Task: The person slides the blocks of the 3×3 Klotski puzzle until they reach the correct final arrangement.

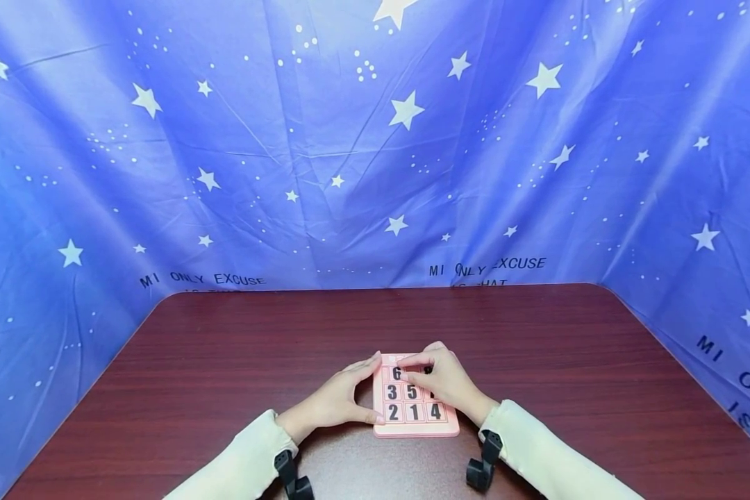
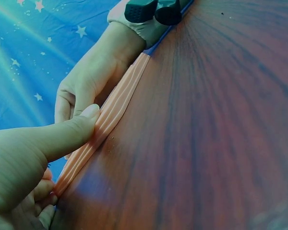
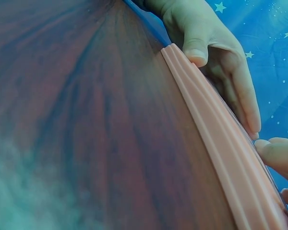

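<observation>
A pink number slide puzzle (image 1: 415, 429) lies flat on the table, its tiles bearing black digits; 6, 3, 5, 2, 1 and 4 can be read. My left hand (image 1: 337, 396) holds the puzzle's left side, thumb at the lower corner and fingers at the upper one. Over the upper right of the board is my right hand (image 1: 448, 380), its thumb and forefinger reaching across the top row beside the 6 tile (image 1: 396, 373). That hand hides tiles on the right. In the left wrist view, the puzzle's ridged side (image 2: 110, 115) shows under the left thumb.
The dark red-brown wooden table (image 1: 225, 347) extends around the puzzle. A blue star-printed cloth (image 1: 325, 139) hangs behind it and along both sides. Black wrist cameras (image 1: 484, 462) are strapped over the pale sleeves (image 1: 537, 444).
</observation>
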`<state>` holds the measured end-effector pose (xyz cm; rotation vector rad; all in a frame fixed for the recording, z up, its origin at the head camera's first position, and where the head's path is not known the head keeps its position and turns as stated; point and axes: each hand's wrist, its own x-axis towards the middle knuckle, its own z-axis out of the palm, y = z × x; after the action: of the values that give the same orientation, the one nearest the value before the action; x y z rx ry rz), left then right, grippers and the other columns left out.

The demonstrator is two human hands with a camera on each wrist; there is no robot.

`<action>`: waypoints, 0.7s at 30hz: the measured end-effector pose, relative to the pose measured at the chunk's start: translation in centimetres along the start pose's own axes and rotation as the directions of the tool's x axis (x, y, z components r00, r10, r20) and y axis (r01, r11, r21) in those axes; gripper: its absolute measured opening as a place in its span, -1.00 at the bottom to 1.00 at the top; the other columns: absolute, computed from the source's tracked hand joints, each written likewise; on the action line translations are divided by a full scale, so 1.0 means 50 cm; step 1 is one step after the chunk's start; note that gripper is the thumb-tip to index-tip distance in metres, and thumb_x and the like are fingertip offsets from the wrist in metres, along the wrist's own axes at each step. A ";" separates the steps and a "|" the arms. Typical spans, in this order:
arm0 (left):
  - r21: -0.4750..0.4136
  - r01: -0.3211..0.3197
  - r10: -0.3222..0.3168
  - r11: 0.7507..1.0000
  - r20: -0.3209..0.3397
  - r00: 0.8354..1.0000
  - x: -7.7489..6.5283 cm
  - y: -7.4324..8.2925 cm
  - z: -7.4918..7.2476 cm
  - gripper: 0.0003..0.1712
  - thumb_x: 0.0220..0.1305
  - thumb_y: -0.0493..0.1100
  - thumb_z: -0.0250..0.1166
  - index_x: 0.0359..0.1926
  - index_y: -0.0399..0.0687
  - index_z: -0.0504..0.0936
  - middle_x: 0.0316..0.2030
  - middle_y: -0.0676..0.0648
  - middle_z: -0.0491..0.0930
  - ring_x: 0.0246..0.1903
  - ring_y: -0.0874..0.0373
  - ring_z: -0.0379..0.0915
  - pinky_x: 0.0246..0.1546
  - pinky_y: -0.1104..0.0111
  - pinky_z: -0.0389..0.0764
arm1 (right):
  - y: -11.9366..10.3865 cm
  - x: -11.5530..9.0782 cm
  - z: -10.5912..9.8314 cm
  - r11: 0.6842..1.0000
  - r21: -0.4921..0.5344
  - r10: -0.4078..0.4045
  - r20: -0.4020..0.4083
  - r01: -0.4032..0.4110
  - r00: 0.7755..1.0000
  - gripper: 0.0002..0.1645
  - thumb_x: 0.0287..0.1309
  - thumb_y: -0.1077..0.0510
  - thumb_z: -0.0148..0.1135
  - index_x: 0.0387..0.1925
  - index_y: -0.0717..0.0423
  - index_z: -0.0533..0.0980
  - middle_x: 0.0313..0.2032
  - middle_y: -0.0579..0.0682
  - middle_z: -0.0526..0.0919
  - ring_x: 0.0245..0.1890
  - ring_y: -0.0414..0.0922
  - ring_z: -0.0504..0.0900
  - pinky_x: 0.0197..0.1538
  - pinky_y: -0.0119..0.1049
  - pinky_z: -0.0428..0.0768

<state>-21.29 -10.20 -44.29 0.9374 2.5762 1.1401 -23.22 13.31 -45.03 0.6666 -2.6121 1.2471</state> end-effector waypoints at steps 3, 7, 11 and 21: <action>0.003 0.004 -0.004 1.000 -0.001 1.000 0.000 0.001 0.000 0.16 -0.12 0.09 0.51 0.41 -0.24 0.11 0.43 -0.09 0.05 0.38 0.01 -0.01 0.33 0.02 0.10 | 0.004 -0.003 -0.005 1.000 0.001 -0.009 -0.010 0.009 1.000 -0.75 -0.11 0.19 0.45 -0.28 -0.08 0.73 -0.45 -0.16 0.50 -0.35 -0.23 0.34 -0.32 -0.40 0.38; 0.000 0.005 -0.005 1.000 -0.001 1.000 -0.001 0.002 0.000 0.16 -0.12 0.09 0.51 0.41 -0.24 0.11 0.43 -0.09 0.05 0.38 0.01 -0.01 0.33 0.02 0.10 | 0.004 -0.008 -0.012 1.000 0.001 0.001 -0.014 -0.001 1.000 -0.75 -0.10 0.21 0.44 -0.28 -0.07 0.73 -0.46 -0.15 0.49 -0.36 -0.23 0.33 -0.33 -0.40 0.37; -0.006 0.010 -0.010 1.000 0.001 1.000 -0.001 0.001 0.000 0.17 -0.13 0.09 0.51 0.41 -0.24 0.11 0.43 -0.08 0.05 0.39 0.01 -0.02 0.33 0.02 0.10 | 0.005 -0.012 -0.017 1.000 -0.008 0.021 -0.019 -0.021 1.000 -0.75 -0.11 0.22 0.45 -0.29 -0.06 0.73 -0.47 -0.16 0.50 -0.36 -0.23 0.33 -0.31 -0.40 0.36; 0.003 0.007 -0.007 1.000 -0.001 1.000 0.000 0.000 0.002 0.16 -0.12 0.07 0.51 0.41 -0.24 0.11 0.43 -0.10 0.05 0.39 0.00 -0.02 0.34 0.03 0.08 | 0.012 -0.017 -0.024 1.000 -0.009 0.026 -0.035 -0.026 0.999 -0.75 -0.14 0.23 0.47 -0.31 -0.04 0.74 -0.48 -0.15 0.50 -0.36 -0.22 0.34 -0.33 -0.40 0.36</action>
<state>-21.24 -10.15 -44.38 0.9286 2.5805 1.1358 -22.77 14.85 -44.97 0.6058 -2.6046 1.2409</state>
